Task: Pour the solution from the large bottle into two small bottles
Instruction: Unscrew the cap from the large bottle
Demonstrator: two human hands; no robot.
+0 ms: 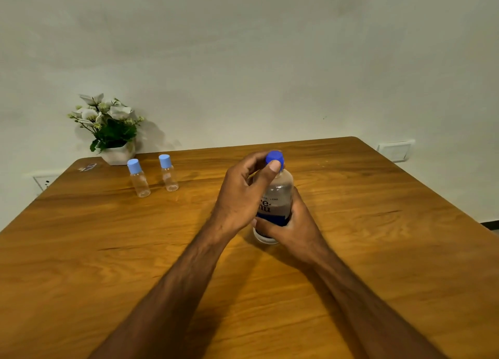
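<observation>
Both hands gripping: left hand [243, 194] cap [275, 159], right hand [290, 227] large bottle [278, 196].

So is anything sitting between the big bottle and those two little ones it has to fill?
Nothing visible on the table lies between the large bottle and the two small bottles. But all three caps are still on; the left hand grips the large bottle's blue cap.

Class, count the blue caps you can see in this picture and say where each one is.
3. Two light blue caps sit on the small bottles, left cap and right cap, near the flower pot. The dark blue cap tops the large bottle, pinched by the left hand.
</observation>
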